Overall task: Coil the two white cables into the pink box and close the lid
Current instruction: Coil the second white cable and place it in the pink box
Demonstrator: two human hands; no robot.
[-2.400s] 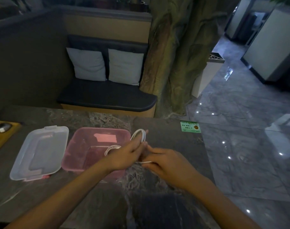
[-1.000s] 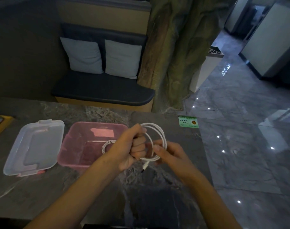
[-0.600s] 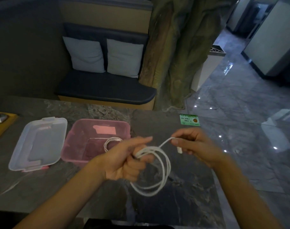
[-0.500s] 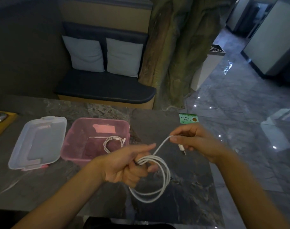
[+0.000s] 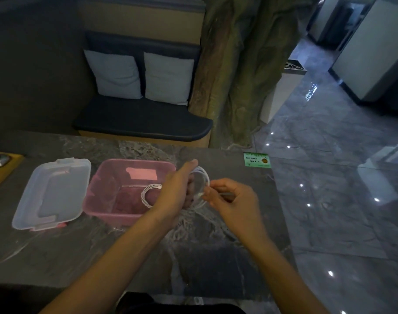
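The pink box point(image 5: 102, 196) stands open on the dark marble table, with one coiled white cable point(image 5: 148, 193) lying inside near its right wall. Its clear lid point(image 5: 53, 193) lies flat to the left of the box. Just right of the box, my left hand point(image 5: 175, 189) grips a loop of the second white cable point(image 5: 205, 177). My right hand point(image 5: 232, 200) pinches that cable's plug end against the loop. Part of the loop is hidden behind my left fingers.
A green card point(image 5: 257, 160) lies at the table's far right corner. A wooden tray point(image 5: 3, 171) with a small metallic object sits at the left edge. Beyond the table are a cushioned bench point(image 5: 143, 121) and a tree-like pillar point(image 5: 239, 64).
The loose hanging loop has been drawn into a tight coil. My right hand has come back in to my left hand, and both have moved up next to the box's right wall.
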